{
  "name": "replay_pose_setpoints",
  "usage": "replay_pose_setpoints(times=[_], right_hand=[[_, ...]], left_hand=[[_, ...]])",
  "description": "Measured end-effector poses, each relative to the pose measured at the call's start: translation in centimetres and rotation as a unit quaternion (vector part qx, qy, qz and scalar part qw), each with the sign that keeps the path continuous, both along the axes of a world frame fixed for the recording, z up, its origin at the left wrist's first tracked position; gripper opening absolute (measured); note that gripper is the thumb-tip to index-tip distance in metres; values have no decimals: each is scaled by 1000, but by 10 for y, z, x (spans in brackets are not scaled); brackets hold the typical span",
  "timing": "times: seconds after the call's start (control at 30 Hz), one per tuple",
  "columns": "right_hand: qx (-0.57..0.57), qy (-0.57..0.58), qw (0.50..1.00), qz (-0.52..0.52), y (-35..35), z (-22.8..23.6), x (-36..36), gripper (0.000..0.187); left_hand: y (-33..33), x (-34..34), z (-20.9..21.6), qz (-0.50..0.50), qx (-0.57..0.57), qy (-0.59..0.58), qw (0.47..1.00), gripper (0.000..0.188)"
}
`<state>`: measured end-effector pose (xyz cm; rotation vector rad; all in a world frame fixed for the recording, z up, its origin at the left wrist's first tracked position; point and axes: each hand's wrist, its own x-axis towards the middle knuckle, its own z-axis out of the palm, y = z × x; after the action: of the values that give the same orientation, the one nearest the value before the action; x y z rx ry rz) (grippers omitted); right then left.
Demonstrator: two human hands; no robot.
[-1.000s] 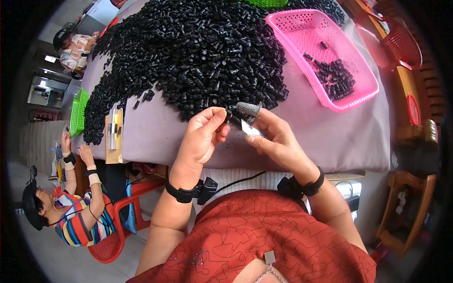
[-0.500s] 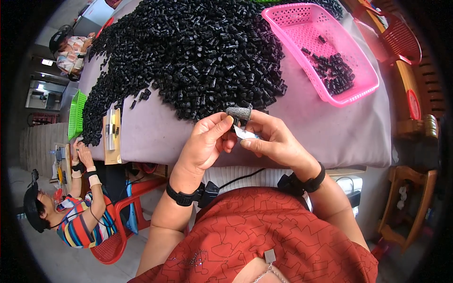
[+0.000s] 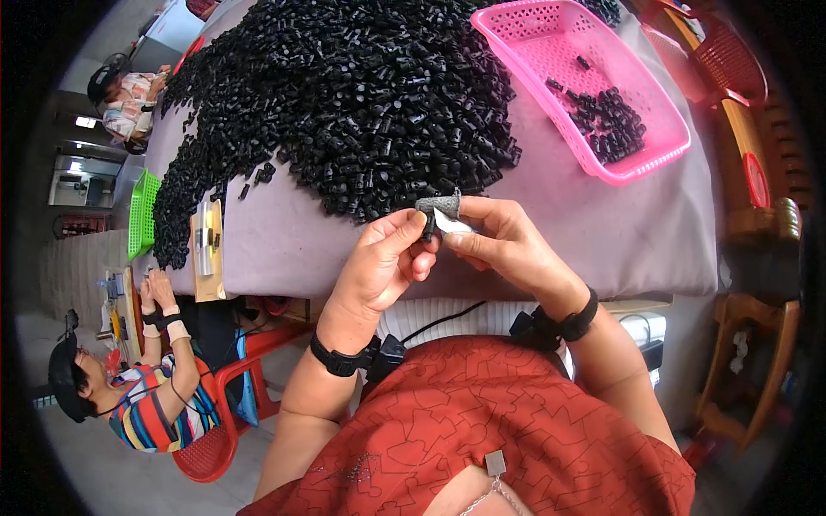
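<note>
Just in front of the black heap, my two hands meet near the table's front edge. My left hand [image 3: 387, 249] is closed, thumb and fingers pinching a small black cylindrical part [image 3: 428, 229]. My right hand [image 3: 508, 241] grips a small white pointed piece [image 3: 449, 224] between thumb and fingers; its tip is against or very close to the black part. Whether the white piece is a blade or a scrap of sheet, I cannot tell. A grey textured finger cot [image 3: 439, 205] covers my right index fingertip, above the black part.
A large heap of small black parts [image 3: 379, 103] covers the table's middle. To the right stands a pink basket [image 3: 585, 163] with some parts inside. A tan board [image 3: 206, 258] and a green basket [image 3: 142, 215] lie left. Two people sit along the left side.
The white piece has tilted and shifted slightly right against the black part, which shows more now. Both hands stay together in nearly the same place.
</note>
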<state>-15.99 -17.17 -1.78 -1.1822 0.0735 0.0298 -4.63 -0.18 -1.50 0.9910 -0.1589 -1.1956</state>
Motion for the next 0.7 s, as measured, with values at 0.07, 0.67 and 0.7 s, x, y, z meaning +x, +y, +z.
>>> replay_pose_setpoints(times=[0.07,0.67,0.7], right_hand=[[18,-5,1000,5,1,3,0,41],[28,-23,999,25,-2,2,-2,43],[28,-23,999,26,0,3,-2,43]], left_hand=[[-2,-1,2,11,5,5,1000,21],[-4,-3,2,21,-2,23,999,21],[-4,-3,2,27,-1,20,999,21]])
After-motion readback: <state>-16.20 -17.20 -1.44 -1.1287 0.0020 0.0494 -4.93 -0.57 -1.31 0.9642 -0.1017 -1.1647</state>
